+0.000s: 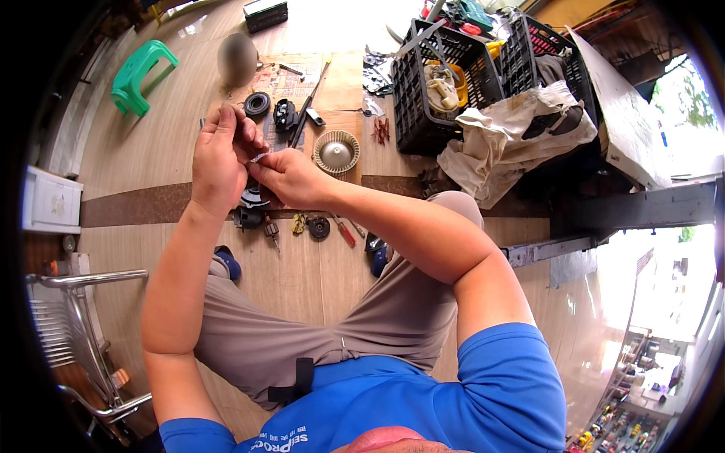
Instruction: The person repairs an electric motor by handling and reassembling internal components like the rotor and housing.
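My left hand (219, 162) is raised with curled fingers around something hidden; a short grey end (202, 122) shows beside it. My right hand (285, 172) pinches a small pale item (258, 158) against it, too small to name. Just beyond my hands, on cardboard (340, 87), lie a black ring part (257, 103), a black housing (285, 115), a long dark bar (306, 109) and a round fan wheel (337, 151). Below them on the floor are dark parts (245, 219), a small motor armature (273, 232), a black disc (319, 228) and a red screwdriver (346, 234).
A green stool (151, 60) stands at back left, a metal-framed chair (91, 279) at left. Black crates (408, 98) with tools and a pale cloth (521, 128) fill the back right, beside a board (627, 143) and steel beam (634, 208).
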The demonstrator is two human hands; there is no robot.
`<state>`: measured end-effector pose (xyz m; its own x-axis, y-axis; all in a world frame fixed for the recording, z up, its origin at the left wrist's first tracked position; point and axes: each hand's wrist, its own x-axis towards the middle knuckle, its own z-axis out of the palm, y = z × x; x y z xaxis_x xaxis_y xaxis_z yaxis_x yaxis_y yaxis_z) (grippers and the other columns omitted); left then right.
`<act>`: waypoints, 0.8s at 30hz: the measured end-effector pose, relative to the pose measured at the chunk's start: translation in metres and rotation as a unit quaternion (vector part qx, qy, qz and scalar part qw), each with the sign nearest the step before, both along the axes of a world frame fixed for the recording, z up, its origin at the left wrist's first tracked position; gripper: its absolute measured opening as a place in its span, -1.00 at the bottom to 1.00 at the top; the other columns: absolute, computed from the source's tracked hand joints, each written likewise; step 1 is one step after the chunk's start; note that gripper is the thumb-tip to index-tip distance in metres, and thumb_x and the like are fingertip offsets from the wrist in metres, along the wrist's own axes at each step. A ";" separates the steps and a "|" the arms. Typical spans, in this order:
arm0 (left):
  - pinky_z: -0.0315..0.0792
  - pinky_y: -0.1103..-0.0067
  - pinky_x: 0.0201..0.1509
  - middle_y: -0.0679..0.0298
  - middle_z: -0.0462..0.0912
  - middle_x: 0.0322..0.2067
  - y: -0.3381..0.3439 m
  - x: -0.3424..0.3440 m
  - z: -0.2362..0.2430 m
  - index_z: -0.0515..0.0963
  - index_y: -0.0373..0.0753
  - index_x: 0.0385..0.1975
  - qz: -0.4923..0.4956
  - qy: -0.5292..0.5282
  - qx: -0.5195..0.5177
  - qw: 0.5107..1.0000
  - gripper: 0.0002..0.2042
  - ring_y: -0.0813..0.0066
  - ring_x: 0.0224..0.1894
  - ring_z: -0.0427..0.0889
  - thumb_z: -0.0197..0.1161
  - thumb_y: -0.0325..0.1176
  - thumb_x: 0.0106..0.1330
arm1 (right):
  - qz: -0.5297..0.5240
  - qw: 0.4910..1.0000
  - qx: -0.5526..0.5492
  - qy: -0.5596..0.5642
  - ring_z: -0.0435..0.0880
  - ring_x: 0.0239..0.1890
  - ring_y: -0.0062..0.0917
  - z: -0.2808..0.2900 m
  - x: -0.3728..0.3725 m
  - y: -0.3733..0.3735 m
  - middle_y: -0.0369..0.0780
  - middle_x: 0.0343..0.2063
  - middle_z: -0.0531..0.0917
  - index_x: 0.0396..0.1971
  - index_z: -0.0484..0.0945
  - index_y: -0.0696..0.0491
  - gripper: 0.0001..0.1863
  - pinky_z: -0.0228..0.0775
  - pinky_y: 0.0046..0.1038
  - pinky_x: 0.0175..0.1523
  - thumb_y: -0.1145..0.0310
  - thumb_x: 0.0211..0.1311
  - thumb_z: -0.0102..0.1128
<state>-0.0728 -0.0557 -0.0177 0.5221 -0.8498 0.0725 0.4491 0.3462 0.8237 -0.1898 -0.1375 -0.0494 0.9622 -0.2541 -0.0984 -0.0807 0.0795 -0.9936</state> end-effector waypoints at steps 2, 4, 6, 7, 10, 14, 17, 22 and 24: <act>0.36 0.50 -0.29 0.39 0.28 -0.56 0.001 -0.002 0.003 0.40 -0.16 -0.31 0.021 0.023 0.036 0.999 -0.75 0.51 -0.48 0.32 -0.03 -0.13 0.49 | -0.004 1.000 -0.005 0.006 0.38 -0.69 -0.68 -0.002 0.000 0.002 -0.30 -0.78 0.44 -0.45 0.54 0.22 -0.66 0.29 -0.49 -0.55 0.26 0.42 0.02; 0.31 0.56 -0.38 0.40 0.26 -0.58 0.002 -0.003 0.007 0.39 -0.16 -0.30 0.030 0.037 0.048 0.998 -0.77 0.57 -0.53 0.28 -0.06 -0.16 0.51 | -0.026 0.997 -0.062 -0.048 0.37 -0.64 -0.63 -0.004 0.000 0.003 -0.19 -0.76 0.42 -0.43 0.51 0.25 -0.66 0.32 -0.44 -0.48 0.25 0.40 0.03; 0.27 0.62 -0.46 0.42 0.24 -0.60 0.003 -0.002 0.011 0.39 -0.16 -0.30 0.039 0.050 0.060 0.996 -0.77 0.62 -0.58 0.25 -0.09 -0.18 0.53 | -0.004 0.997 -0.065 -0.037 0.32 -0.62 -0.72 -0.008 0.004 0.001 -0.32 -0.72 0.40 -0.46 0.50 0.21 -0.65 0.25 -0.52 -0.51 0.23 0.43 0.00; 0.18 0.65 -0.53 0.44 0.21 -0.63 0.003 0.001 0.013 0.39 -0.16 -0.30 0.044 0.043 0.073 0.995 -0.77 0.66 -0.62 0.18 -0.10 -0.18 0.53 | 0.017 0.997 -0.068 -0.025 0.27 -0.60 -0.81 -0.010 0.004 0.001 -0.45 -0.69 0.38 -0.48 0.48 0.17 -0.63 0.19 -0.60 -0.54 0.22 0.46 -0.02; 0.03 0.69 -0.62 0.49 0.16 -0.67 0.001 0.000 0.017 0.40 -0.13 -0.30 0.069 0.028 0.104 0.992 -0.76 0.72 -0.69 0.06 -0.11 -0.16 0.53 | 0.021 0.993 -0.114 -0.029 0.28 -0.57 -0.80 -0.002 0.001 0.003 -0.42 -0.69 0.38 -0.47 0.48 0.18 -0.64 0.21 -0.58 -0.51 0.22 0.46 -0.01; -0.03 0.70 -0.67 0.50 0.13 -0.69 0.001 0.000 0.020 0.41 -0.12 -0.29 0.100 0.010 0.128 0.987 -0.74 0.74 -0.72 0.01 -0.12 -0.13 0.53 | 0.016 0.986 -0.164 -0.018 0.31 -0.58 -0.69 0.009 0.001 0.002 -0.29 -0.71 0.42 -0.43 0.50 0.19 -0.66 0.27 -0.50 -0.46 0.22 0.43 0.03; -0.05 0.69 -0.69 0.50 0.13 -0.69 -0.002 0.000 0.017 0.41 -0.13 -0.30 0.101 -0.006 0.129 0.986 -0.75 0.74 -0.72 0.02 -0.10 -0.13 0.53 | 0.017 0.961 -0.273 -0.031 0.46 -0.59 -0.40 0.010 0.000 -0.004 -0.08 -0.66 0.51 -0.40 0.52 0.18 -0.69 0.35 -0.35 -0.38 0.22 0.39 0.05; -0.05 0.70 -0.71 0.52 0.15 -0.70 -0.005 0.016 0.005 0.41 -0.16 -0.35 0.148 -0.132 0.202 0.959 -0.75 0.77 -0.73 0.05 -0.04 -0.15 0.51 | 0.047 0.913 -0.404 -0.020 0.57 -0.32 -0.02 0.011 0.002 -0.014 0.02 -0.47 0.60 -0.39 0.56 0.14 -0.71 0.41 -0.15 -0.22 0.20 0.32 0.06; -0.05 0.70 -0.71 0.53 0.15 -0.70 -0.004 0.021 -0.002 0.41 -0.17 -0.37 0.157 -0.191 0.240 0.939 -0.75 0.78 -0.73 0.06 -0.02 -0.16 0.50 | 0.055 0.901 -0.430 -0.014 0.58 -0.31 -0.04 0.016 -0.001 -0.017 0.00 -0.47 0.61 -0.41 0.56 0.13 -0.72 0.41 -0.14 -0.20 0.20 0.30 0.07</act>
